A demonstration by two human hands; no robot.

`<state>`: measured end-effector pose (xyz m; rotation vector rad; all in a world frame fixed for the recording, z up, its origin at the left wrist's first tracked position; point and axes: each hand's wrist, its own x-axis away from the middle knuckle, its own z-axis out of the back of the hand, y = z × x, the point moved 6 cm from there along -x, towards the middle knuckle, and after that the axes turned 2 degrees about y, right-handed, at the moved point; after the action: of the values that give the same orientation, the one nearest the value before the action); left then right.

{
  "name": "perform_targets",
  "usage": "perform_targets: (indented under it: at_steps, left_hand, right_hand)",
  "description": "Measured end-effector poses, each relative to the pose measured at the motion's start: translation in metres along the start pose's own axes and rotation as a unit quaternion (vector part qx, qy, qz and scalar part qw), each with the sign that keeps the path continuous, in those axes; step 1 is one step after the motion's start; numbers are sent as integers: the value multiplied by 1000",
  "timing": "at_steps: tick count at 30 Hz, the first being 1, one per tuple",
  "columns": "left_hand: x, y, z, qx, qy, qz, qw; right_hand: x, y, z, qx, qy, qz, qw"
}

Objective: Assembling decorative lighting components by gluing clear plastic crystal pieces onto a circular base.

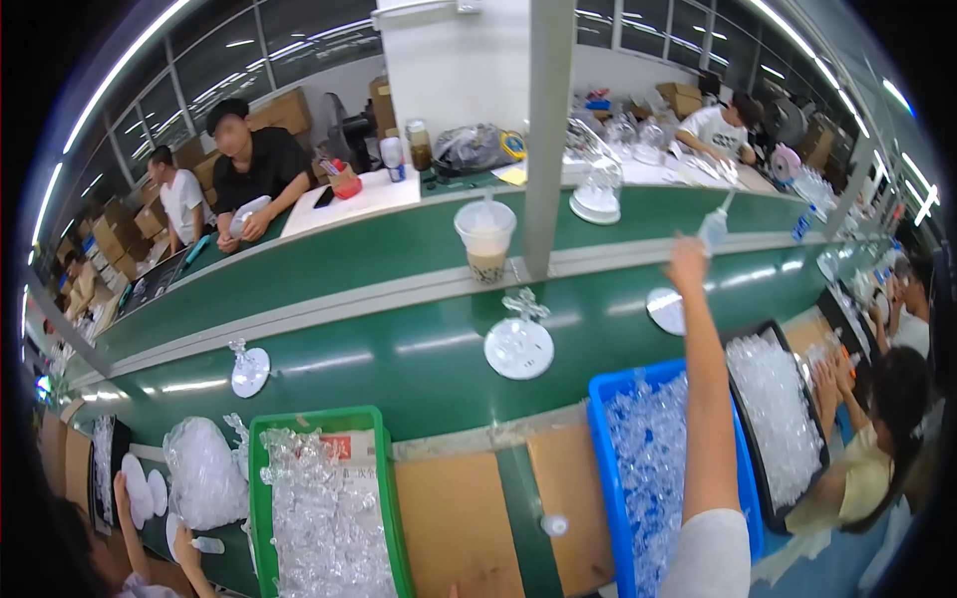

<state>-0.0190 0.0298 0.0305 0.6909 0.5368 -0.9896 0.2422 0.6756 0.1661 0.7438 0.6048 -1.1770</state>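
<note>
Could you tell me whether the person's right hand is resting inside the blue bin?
No, the right hand is stretched out above the green belt, past the blue bin.

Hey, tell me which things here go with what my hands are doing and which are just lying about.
In hand:
right hand, stretched over the green conveyor belt beside a small squeeze bottle
white disc below it
blue bin of clear plastic parts

Lying about:
lidded drink cup
green bin
black tray
cardboard boxes

Left hand out of frame; blurred right hand [686,261] grip unclear.
</note>
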Motion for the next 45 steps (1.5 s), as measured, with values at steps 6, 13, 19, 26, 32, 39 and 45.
perform_targets:
  at_steps: [6,13,19,26,32,39,45]
  left_hand:
    - [12,-9,-5,35,-27,-27,999]
    - [-5,-8,-5,31,-42,3,999]
    - [-14,-5,-5,119,-69,47,989]
    - [-48,3,-9,224,-167,-28,960]
    - [-33,-5,-33,159,-217,-31,962]
    - [-40,10,-35,147,-256,-58,954]
    - [-43,-4,-16,178,-170,-27,969]
  right_hand:
    - [48,100,-36,13,-222,-104,970]
    - [-13,-27,219,-259,-159,26,953]
    - [63,-214,325,-455,-207,218,838]
    - [171,-338,317,-387,-360,400,748]
    - [157,-460,349,-413,-316,376,767]
    - [196,-539,281,-291,-353,323,828]
    - [166,-458,379,-668,-278,220,655]
